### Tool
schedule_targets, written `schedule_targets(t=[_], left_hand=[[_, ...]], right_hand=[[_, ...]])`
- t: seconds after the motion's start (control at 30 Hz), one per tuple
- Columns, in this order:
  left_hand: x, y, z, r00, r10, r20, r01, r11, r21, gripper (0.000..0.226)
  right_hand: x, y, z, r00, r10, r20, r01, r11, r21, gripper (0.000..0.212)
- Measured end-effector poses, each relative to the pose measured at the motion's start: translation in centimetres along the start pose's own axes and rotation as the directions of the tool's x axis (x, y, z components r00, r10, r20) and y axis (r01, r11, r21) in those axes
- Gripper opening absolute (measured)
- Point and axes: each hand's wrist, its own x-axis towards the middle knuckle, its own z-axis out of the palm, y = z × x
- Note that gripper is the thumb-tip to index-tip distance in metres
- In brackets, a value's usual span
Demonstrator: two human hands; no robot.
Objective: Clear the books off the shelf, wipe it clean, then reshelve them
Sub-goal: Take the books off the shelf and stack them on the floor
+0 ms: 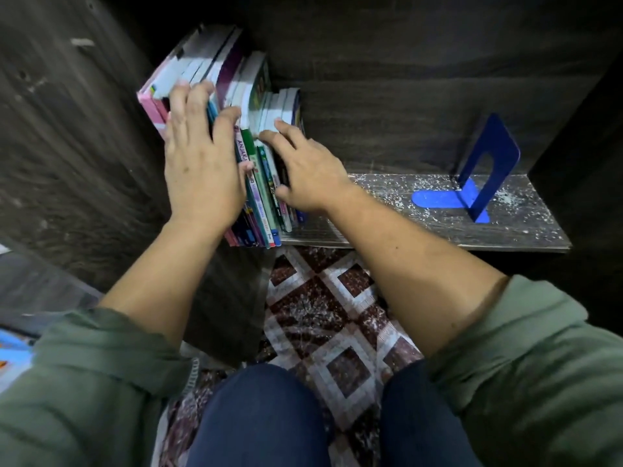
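Reaching forward with both arms, the person is working at a row of books (pixel 263 183) that is standing at the left end of the dark wooden shelf (pixel 438 230), against the side wall (pixel 67 146) of the unit. The books are leaning a little to the left, and a pink book (pixel 151 109) is the outermost on that side.

The left grip (pixel 202 170) is lying flat on the spines and upper edges of the left part of the row. Its fingers are straight and spread, so it is released and only pressing. The right grip (pixel 310 173) is resting on the right part of the row. Its fingers are nearly straight and are touching the tops of the shorter books, and its thumb is lying against the spines. It is also released, not clenched around any book.

Well apart to the right, a blue bookend (pixel 488 163) is standing upright on the same shelf, and pale specks (pixel 387 187) are covering the board around it. Green sleeves (pixel 101 382) are pushed up on both arms. Below the shelf a patterned rug (pixel 323 308) is showing, with the knees in dark blue trousers (pixel 263 416) over it.
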Motion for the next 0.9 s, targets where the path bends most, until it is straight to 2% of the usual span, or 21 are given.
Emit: schedule_targets(t=[0.1, 0.27, 0.33, 0.4, 0.47, 0.5, 0.53, 0.6, 0.7, 0.8, 0.9], left_hand=[[0.0, -0.2, 0.0, 1.0, -0.016, -0.005, 0.016, 1.0, 0.002, 0.064], [0.0, -0.2, 0.0, 1.0, -0.015, -0.008, 0.016, 1.0, 0.001, 0.063], [0.0, 0.0, 0.0, 1.0, -0.018, -0.014, 0.018, 1.0, 0.001, 0.062], [0.0, 0.1, 0.0, 1.0, -0.019, -0.024, 0.019, 1.0, -0.005, 0.062], [0.1, 0.1, 0.1, 0.999, -0.021, -0.028, 0.021, 1.0, -0.009, 0.061], [0.1, 0.1, 0.1, 0.999, -0.023, -0.029, 0.023, 1.0, -0.008, 0.061], [0.1, 0.1, 0.2, 0.999, -0.021, -0.032, 0.021, 1.0, -0.006, 0.061], [0.1, 0.0, 0.3, 0.999, -0.015, -0.04, 0.015, 1.0, 0.0, 0.061], [0.1, -0.1, 0.5, 0.999, -0.015, -0.04, 0.015, 1.0, -0.004, 0.062], [0.0, -0.1, 0.6, 0.999, -0.01, -0.042, 0.01, 1.0, -0.007, 0.063], [0.0, 0.0, 0.5, 0.999, -0.015, -0.032, 0.015, 1.0, -0.002, 0.062]], right_hand=[[-0.1, 0.4, 0.2, 1.0, 0.018, -0.023, -0.017, 0.999, 0.052, 0.078], [-0.1, 0.8, 1.1, 0.987, 0.087, -0.138, -0.055, 0.974, 0.22, 0.061], [0.0, 0.6, 2.1, 0.972, 0.148, -0.181, -0.105, 0.968, 0.229, 0.066], [-0.3, 0.0, 3.3, 0.937, 0.241, -0.253, -0.16, 0.939, 0.304, 0.081], [-0.6, -0.8, 4.4, 0.849, 0.416, -0.325, -0.221, 0.839, 0.497, 0.1], [-0.6, -1.1, 5.0, 0.801, 0.526, -0.286, -0.27, 0.744, 0.611, 0.105], [-0.5, -1.5, 5.7, 0.76, 0.623, -0.186, -0.339, 0.623, 0.705, 0.107], [0.1, -1.9, 7.6, 0.672, 0.741, 0.001, -0.465, 0.42, 0.78, 0.095], [1.1, -1.5, 10.0, 0.586, 0.807, 0.069, -0.552, 0.336, 0.763, 0.066], [1.1, -0.5, 9.6, 0.587, 0.809, 0.041, -0.554, 0.364, 0.748, 0.05], [-0.5, 1.0, 7.5, 0.646, 0.759, -0.077, -0.568, 0.545, 0.617, 0.043]])
